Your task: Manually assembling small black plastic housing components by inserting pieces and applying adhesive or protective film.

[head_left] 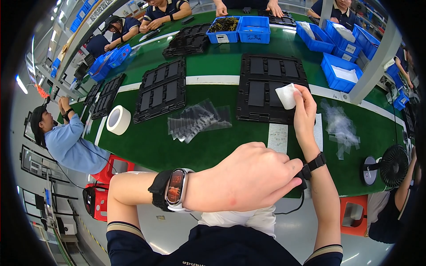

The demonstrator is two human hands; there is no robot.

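Crossing in front of me, my left hand [250, 177] has its fingers closed on a black clip [303, 175] at my right wrist. The clip has a dark cord and sits by a black wrist strap [317, 162]. My right hand [305, 111] is raised, pinching a folded white wipe [285, 96] between thumb and fingers. Behind the wipe lies a black compartment tray [255, 97] with dark flat pieces in its slots. Papers [278, 138] with handwriting lie partly under the tray's near edge. A smartwatch [176, 188] is on my left wrist.
Clear plastic bags [195, 124] are fanned out on the green table [213, 153], with more bags [341, 126] at right. A tape roll [119, 119], another black tray [160, 91], blue bins [254, 30] and a small fan [392, 166] stand around. Co-workers sit across and beside me.
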